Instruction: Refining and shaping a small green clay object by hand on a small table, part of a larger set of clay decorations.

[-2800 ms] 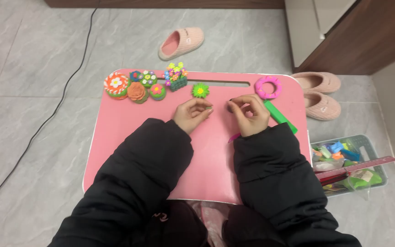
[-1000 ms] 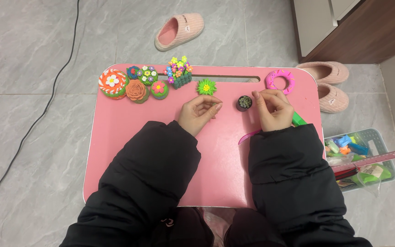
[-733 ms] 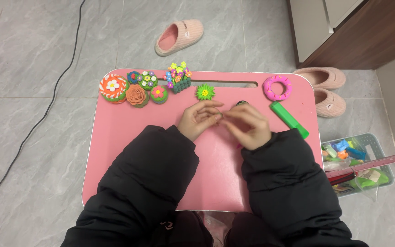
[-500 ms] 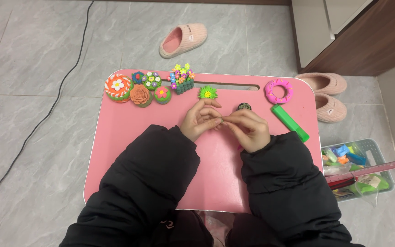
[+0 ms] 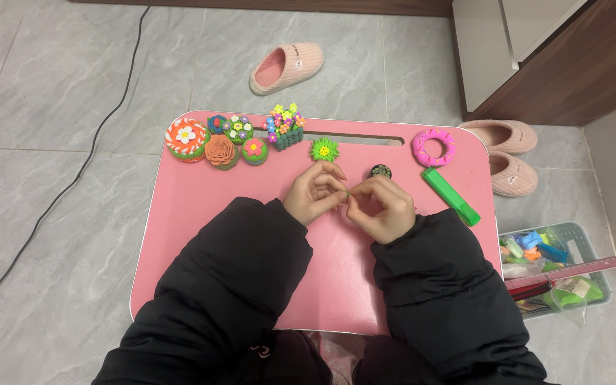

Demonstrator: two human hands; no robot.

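Over the pink table (image 5: 201, 235), the left hand (image 5: 313, 196) and right hand (image 5: 385, 207) meet with fingers pinched shut on a tiny green clay bit (image 5: 348, 193), best rolled gently near the dark clay disc (image 5: 379, 171).

A home: grey tiled floor (image 5: 51, 85), pink slippers (image 5: 286, 66) at twelve and two o'clock, wooden cabinet (image 5: 579, 57), and a pink lap surface (image 5: 201, 214) bearing clay flowers (image 5: 222, 139).
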